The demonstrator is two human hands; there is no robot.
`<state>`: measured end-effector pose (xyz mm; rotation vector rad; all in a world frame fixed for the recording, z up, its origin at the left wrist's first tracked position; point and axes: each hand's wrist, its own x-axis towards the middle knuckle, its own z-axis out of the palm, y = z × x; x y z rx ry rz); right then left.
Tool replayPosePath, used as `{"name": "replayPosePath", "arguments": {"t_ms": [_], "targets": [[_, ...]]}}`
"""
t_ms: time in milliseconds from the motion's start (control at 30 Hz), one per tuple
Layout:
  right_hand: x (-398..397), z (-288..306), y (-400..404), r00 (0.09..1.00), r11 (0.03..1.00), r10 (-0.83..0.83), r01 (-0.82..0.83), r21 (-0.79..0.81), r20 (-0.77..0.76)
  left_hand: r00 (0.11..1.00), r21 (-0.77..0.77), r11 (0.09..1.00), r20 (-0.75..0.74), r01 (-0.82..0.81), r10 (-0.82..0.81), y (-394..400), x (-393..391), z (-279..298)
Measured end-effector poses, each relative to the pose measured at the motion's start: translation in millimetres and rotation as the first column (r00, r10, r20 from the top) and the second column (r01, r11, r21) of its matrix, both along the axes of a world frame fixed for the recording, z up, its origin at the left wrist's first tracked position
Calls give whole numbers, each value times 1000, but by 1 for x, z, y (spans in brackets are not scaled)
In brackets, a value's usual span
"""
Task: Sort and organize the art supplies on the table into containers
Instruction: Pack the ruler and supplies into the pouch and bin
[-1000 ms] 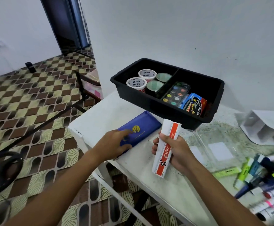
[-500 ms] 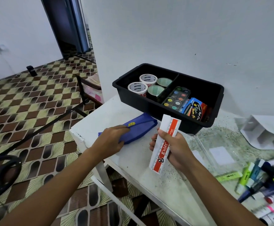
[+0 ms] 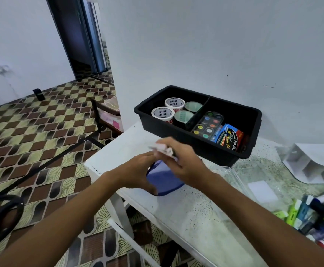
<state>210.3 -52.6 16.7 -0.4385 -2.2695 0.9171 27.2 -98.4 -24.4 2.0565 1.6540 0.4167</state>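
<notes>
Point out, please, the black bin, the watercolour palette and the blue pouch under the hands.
black bin (image 3: 163, 125): head view, on its near outer wall.
watercolour palette (image 3: 208, 125): head view, on the middle of its paint wells.
blue pouch (image 3: 164, 180): head view, on the bare fabric between the hands.

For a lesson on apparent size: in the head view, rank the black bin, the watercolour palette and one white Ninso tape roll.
1. black bin, clearly largest.
2. watercolour palette.
3. white Ninso tape roll, though it looks nearly the palette's size; unsure.
</notes>
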Motion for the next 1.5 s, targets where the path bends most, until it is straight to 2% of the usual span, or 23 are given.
{"name": "replayPosePath", "arguments": {"t_ms": [100, 233, 400, 533, 567, 667, 733, 800, 900, 1033, 1100, 1133, 1167, 1233, 1300, 1367, 1500], "targets": [[6, -18, 8, 943, 989, -39, -12, 150, 332, 998, 10, 1000, 56, 24, -24, 0, 0, 2], [10, -36, 13, 777, 944, -141, -80, 319, 614, 994, -14, 997, 81, 71, -70, 2, -1, 2], [3, -45, 18, 639, 912, -276, -61, 405, 718, 994, -16, 996, 65, 88, -87, 6, 0, -1], [-10, -46, 23, 454, 908, -373, -2, 420, 809, 994, -26, 996, 70, 84, -82, 10, 2, -1], [-10, -45, 23, 443, 906, -389, 26, 422, 808, 994, -26, 996, 67, 83, -81, 10, 3, 0], [-5, -46, 17, 544, 836, -500, 98, 540, 674, 995, -20, 996, 58, 82, -81, 11, 2, 0], [0, -46, 14, 564, 783, -557, 110, 613, 610, 995, -20, 996, 59, 83, -82, 12, 2, 0], [-1, -46, 13, 565, 770, -574, 125, 626, 593, 994, -17, 996, 66, 90, -89, 12, 2, 2], [-3, -44, 13, 580, 833, -524, 194, 519, 624, 993, -10, 996, 75, 88, -87, 14, 3, 3], [3, -34, 8, 623, 926, -378, 254, 280, 684, 992, -6, 996, 91, 84, -83, 14, 0, 0], [12, -33, 4, 729, 924, -378, 255, 285, 571, 993, -3, 997, 87, 81, -80, 14, -2, 0], [19, -34, 2, 800, 898, -404, 256, 357, 443, 994, 5, 996, 76, 84, -84, 13, -3, -1], [26, -37, 4, 830, 864, -421, 244, 440, 367, 994, 18, 996, 59, 90, -91, 13, -3, -1], [42, -46, 11, 823, 803, -446, 195, 564, 351, 994, 67, 992, 31, 106, -109, 10, -4, -4], [51, -56, 16, 731, 823, -469, 158, 546, 495, 994, 103, 990, 40, 101, -105, 8, -3, -12], [53, -67, 16, 671, 852, -475, 186, 490, 570, 996, 154, 984, -9, 86, -85, 4, 1, -20], [51, -83, 18, 703, 818, -515, 233, 526, 490, 967, 376, 911, -243, 169, -79, -3, 0, -46]]}}
